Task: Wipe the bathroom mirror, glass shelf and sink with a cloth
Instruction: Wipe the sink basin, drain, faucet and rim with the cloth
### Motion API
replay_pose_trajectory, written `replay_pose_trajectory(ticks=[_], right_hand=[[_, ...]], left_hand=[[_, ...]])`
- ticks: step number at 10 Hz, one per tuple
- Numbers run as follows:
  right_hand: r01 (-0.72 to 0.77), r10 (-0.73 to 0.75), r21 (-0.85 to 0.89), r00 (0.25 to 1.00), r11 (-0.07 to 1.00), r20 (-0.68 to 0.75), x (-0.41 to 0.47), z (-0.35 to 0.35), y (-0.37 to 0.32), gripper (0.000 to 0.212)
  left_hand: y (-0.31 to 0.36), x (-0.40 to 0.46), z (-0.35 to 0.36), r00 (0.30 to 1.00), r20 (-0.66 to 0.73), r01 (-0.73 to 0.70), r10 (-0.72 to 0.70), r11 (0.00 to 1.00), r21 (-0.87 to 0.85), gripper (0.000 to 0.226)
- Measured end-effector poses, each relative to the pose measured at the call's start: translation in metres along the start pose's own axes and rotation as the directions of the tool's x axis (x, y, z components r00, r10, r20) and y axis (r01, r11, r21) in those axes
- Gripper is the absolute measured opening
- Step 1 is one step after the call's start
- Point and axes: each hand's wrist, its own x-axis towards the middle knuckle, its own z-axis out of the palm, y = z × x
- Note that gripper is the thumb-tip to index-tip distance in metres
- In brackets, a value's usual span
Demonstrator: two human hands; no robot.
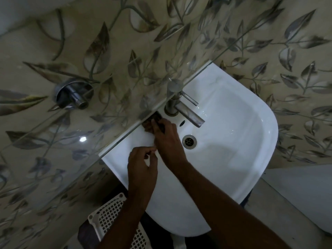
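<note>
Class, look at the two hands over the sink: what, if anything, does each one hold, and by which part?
The right hand presses a dark cloth on the sink ledge; the exact grip is unclear. The left hand holds nothing visible.

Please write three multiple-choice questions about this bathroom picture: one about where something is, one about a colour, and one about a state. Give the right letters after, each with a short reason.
1. Where is the dark cloth?
A. in the basket
B. on the sink ledge beside the tap base, under the glass shelf edge
C. over the drain

2. What colour is the sink?
A. white
B. green
C. black

3. What is the right hand doing?
A. hanging idle
B. turning the tap handle
C. pressing on the cloth

Answers:
1. B, the cloth lies by the base of the tap, partly under the edge of the glass shelf, away from the drain and the basket.
2. A, the whole basin is white.
3. C, its fingers lie on the cloth; the left hand is above the front rim with fingers curled.
</note>
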Motion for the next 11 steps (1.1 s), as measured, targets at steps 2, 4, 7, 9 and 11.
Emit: replay_pose_trajectory(ticks=[2, 4, 7, 9, 11], right_hand=[[-0.123, 0.106, -0.067, 0.972, 0.990, -0.212, -0.013, 0.003, 0.033, 0.066], [-0.334, 0.420, 0.404, 0.896, 0.852, -0.145, -0.044, 0.023, 0.026, 0.047], [-0.451, 0.647, 0.496, 0.677, 0.742, -0.351, 0.000, 0.019, 0.045, 0.011], [-0.381, 0.465, 0.269, 0.761, 0.885, -0.453, 0.037, -0.012, 0.118, 0.036], [0.171, -0.199, -0.114, 0.926, 0.979, -0.322, 0.038, -0.031, 0.137, 0.047]], left_hand=[[0.003, 0.036, 0.023, 0.964, 0.248, -0.133, 0.100, 0.984, 0.120, 0.012], [0.004, 0.061, 0.042, 0.954, 0.295, -0.091, 0.047, 0.986, 0.138, 0.010], [0.016, 0.067, 0.058, 0.946, 0.306, -0.184, 0.105, 0.953, 0.242, 0.011], [0.022, 0.081, 0.064, 0.939, 0.323, -0.189, 0.119, 0.963, 0.194, 0.013], [0.031, 0.079, 0.080, 0.950, 0.233, -0.248, 0.207, 0.955, 0.162, 0.016]])
